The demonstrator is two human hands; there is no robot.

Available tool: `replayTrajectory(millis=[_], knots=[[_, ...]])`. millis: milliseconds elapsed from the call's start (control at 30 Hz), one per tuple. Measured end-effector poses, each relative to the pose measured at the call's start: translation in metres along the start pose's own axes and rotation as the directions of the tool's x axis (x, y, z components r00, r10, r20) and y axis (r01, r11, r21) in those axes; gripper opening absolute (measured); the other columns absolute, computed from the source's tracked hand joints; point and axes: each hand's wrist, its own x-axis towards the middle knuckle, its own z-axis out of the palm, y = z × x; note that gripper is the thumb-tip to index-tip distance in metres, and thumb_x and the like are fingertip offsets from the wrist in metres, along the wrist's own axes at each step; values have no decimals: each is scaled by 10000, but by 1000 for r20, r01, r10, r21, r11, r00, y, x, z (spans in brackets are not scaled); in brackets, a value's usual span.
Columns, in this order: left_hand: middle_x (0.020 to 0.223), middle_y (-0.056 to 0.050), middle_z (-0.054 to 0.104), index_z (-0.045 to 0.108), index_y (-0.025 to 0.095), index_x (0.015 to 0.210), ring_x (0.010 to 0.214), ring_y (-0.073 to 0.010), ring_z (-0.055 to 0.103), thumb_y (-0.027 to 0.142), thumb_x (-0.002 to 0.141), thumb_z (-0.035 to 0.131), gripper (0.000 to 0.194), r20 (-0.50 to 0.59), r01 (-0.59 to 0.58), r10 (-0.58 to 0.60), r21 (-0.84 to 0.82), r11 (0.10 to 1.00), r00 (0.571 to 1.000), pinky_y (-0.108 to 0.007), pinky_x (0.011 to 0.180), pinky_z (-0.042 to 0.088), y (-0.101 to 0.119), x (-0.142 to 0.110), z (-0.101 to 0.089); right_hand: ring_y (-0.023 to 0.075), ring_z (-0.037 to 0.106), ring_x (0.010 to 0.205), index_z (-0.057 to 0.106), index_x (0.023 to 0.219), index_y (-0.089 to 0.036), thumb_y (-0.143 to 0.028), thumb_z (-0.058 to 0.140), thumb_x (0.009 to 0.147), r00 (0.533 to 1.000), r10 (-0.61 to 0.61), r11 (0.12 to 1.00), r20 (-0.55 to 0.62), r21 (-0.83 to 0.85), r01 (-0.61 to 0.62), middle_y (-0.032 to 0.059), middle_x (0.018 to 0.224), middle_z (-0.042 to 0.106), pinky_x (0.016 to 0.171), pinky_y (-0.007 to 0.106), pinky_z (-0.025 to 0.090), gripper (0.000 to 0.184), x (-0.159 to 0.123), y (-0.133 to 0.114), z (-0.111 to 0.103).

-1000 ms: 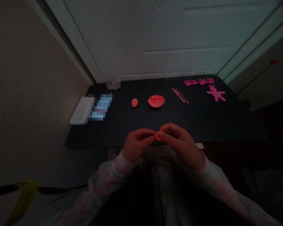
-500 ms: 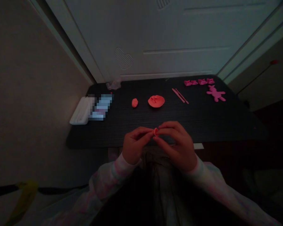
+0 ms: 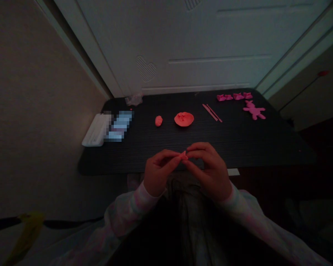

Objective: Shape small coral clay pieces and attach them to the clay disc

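Observation:
Between my hands, just above the table's front edge, is a small coral piece of modelling clay (image 3: 184, 156) with pointed, flared corners. My left hand (image 3: 161, 170) pinches its left end between thumb and fingertips. From the other side, the thumb and fingertips of my right hand (image 3: 209, 170) close on its right edge. Beyond the hands lie a coral clay dish (image 3: 184, 120) with folded bits inside and a lumpy coral clay ball (image 3: 158, 121).
Two slim pink modelling tools (image 3: 211, 113) lie right of the dish. Farther right are a pink clay rabbit figure (image 3: 254, 110) and several pink clay bows (image 3: 238, 96). A white box (image 3: 96, 131), a blurred-out blue packet (image 3: 120, 125) and clear plastic (image 3: 134, 99) occupy the dark table's left side.
The clay piece has gone from a rounded, ring-like opening to a shape with pointed corners at its right end. My right fingertips have shifted slightly; the left hand stays nearly still.

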Motion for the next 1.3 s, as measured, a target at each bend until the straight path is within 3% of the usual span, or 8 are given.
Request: replayTrajectory(millis=[267, 467, 667, 933, 1300], knots=[[725, -5, 668, 679, 208, 710, 674, -119, 590, 205, 656, 626, 76, -28, -22, 25, 121, 992, 999, -238, 660, 459, 1, 0, 1, 158, 540, 815, 573, 822, -232, -183, 561, 741, 1000, -2, 1000, -10, -8, 2, 30, 852, 559, 736, 334, 452, 96, -1, 1, 3], [689, 16, 668, 681, 224, 683, 643, -88, 558, 226, 660, 621, 64, -73, 55, -61, -80, 995, 995, -201, 604, 423, -5, 0, 2, 167, 534, 836, 575, 849, -223, -186, 607, 702, 997, -70, 995, -39, -81, 66, 39, 870, 553, 745, 333, 448, 154, -1, 2, 5], [682, 12, 663, 683, 211, 713, 586, -69, 508, 222, 646, 639, 80, -94, 94, -107, -129, 987, 990, -198, 570, 398, -14, 0, 2, 160, 539, 816, 587, 808, -230, -166, 568, 732, 997, -49, 994, -59, -99, 43, 27, 847, 571, 745, 328, 442, 101, -1, 3, 5], [645, 7, 661, 678, 186, 630, 645, -82, 558, 229, 618, 658, 49, -81, 164, -197, -301, 939, 977, -177, 570, 409, -6, 0, 10, 167, 536, 830, 575, 810, -207, -176, 614, 694, 994, -92, 989, -59, -117, 85, 42, 864, 559, 738, 330, 447, 127, -1, 3, 6], [650, 23, 671, 679, 196, 646, 580, -51, 536, 209, 622, 657, 35, -83, 134, -164, -287, 949, 983, -160, 555, 409, -10, 2, 9, 154, 537, 820, 581, 755, -214, -152, 594, 712, 992, -102, 988, -69, -127, 93, 28, 871, 551, 720, 326, 460, 76, 0, 5, 5]])
